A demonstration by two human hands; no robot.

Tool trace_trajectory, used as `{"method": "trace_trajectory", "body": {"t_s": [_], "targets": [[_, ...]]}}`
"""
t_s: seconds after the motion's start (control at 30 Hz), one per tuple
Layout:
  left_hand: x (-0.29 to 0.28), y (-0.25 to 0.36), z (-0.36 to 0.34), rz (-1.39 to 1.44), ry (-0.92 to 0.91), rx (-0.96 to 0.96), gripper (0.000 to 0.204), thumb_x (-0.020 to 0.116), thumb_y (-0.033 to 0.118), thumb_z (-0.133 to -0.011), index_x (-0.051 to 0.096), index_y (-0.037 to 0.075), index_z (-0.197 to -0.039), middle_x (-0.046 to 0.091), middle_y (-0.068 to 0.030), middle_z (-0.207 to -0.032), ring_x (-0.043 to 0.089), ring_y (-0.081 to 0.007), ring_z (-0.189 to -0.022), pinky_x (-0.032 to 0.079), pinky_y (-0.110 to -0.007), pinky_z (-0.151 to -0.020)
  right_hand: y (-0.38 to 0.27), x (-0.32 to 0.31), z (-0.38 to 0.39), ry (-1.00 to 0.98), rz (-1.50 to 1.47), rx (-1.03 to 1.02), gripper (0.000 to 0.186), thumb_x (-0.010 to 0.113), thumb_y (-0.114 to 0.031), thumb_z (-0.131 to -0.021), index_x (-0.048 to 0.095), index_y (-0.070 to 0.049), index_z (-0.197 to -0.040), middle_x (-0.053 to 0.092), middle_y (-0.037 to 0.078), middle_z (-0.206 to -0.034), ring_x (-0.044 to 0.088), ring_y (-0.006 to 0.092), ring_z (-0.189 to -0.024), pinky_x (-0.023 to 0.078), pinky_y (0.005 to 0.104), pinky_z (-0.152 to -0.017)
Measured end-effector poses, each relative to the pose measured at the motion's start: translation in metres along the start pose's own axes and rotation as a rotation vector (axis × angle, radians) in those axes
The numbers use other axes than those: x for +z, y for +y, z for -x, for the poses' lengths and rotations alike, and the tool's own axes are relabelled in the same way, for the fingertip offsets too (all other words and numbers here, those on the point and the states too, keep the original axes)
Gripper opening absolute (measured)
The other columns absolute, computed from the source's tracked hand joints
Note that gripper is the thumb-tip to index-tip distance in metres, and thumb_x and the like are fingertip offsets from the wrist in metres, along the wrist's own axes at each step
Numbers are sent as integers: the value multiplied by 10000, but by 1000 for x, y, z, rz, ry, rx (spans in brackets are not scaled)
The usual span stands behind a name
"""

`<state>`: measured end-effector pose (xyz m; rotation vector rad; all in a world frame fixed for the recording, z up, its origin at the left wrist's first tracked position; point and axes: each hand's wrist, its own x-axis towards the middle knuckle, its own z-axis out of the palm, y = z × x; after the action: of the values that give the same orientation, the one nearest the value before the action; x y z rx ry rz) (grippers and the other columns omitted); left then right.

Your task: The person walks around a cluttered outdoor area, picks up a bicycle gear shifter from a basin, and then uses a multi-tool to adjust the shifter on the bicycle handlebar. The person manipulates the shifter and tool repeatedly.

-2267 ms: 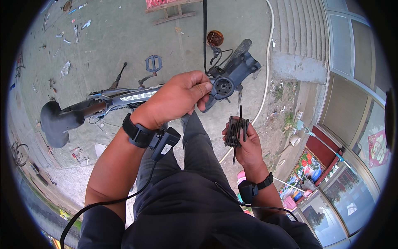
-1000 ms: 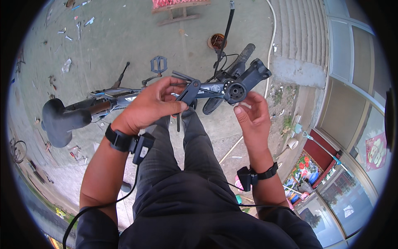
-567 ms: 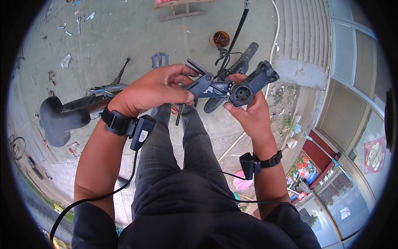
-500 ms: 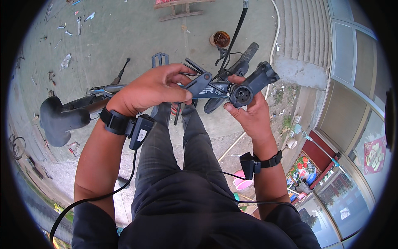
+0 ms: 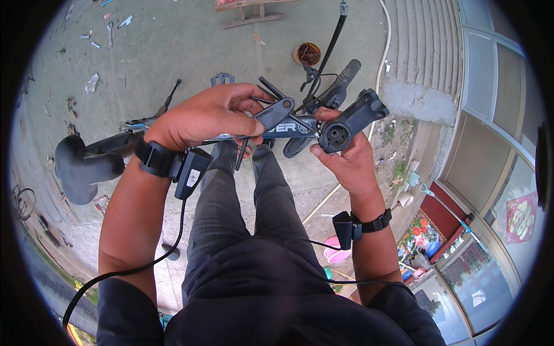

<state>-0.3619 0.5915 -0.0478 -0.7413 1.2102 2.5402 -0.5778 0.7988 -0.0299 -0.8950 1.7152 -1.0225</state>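
My left hand (image 5: pixel 213 115) is closed around a dark folding hex key set (image 5: pixel 276 115), thumb on its flat body, with several keys fanned out. One key reaches toward the black handlebar stem (image 5: pixel 362 112); whether its tip sits in a bolt I cannot tell. My right hand (image 5: pixel 353 167) grips that stem from below, its thumb beside the round steerer opening. Under both hands runs the dark bicycle frame (image 5: pixel 285 128) with pale lettering. The saddle (image 5: pixel 85 170) is at the left, the front tyre (image 5: pixel 347 74) beyond the stem, and the handlebar (image 5: pixel 333 43) points away.
A rusty tin (image 5: pixel 306 54) stands beyond the bicycle. Wrenches (image 5: pixel 109 34) and scraps lie on the ground at far left. A low wooden stand (image 5: pixel 254 17) is at the top. To the right are a pale hose (image 5: pixel 382 52), concrete steps (image 5: pixel 421 52) and windowed doors (image 5: pixel 479 115).
My left hand has shifted slightly left and the hex key set has tilted, uncovering more of the frame's lettering. My right hand keeps its grip as the stem turns slightly.
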Motion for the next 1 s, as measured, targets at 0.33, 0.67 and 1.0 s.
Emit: {"method": "trace_trajectory", "body": {"t_s": [0.33,0.67,1.0], "targets": [[-18,36,-27,-348,-67,-99,587,654,373,-893,621,-59,-1288,721,-54,-873,676,-102,-714,490,-220,-562,-5,0,0,15,53,20,587,884,-68,-721,641,-31,-1254,686,96,-1228,615,237,-1235,468,368,-1046],[-4,60,-27,-546,-32,-102,566,692,362,-895,638,-45,-1285,709,-60,-887,632,-103,-659,495,-244,-514,-2,-1,3,18,74,28,570,886,-105,-727,660,-43,-1246,682,105,-1259,589,267,-1288,440,394,-1076],[46,21,13,-197,265,-73,513,683,317,-966,590,-22,-1339,704,-75,-879,676,-118,-688,510,-250,-546,0,-5,-1,-21,137,-51,596,902,-167,-728,657,-42,-1256,659,114,-1315,586,274,-1282,427,402,-1083]]}}
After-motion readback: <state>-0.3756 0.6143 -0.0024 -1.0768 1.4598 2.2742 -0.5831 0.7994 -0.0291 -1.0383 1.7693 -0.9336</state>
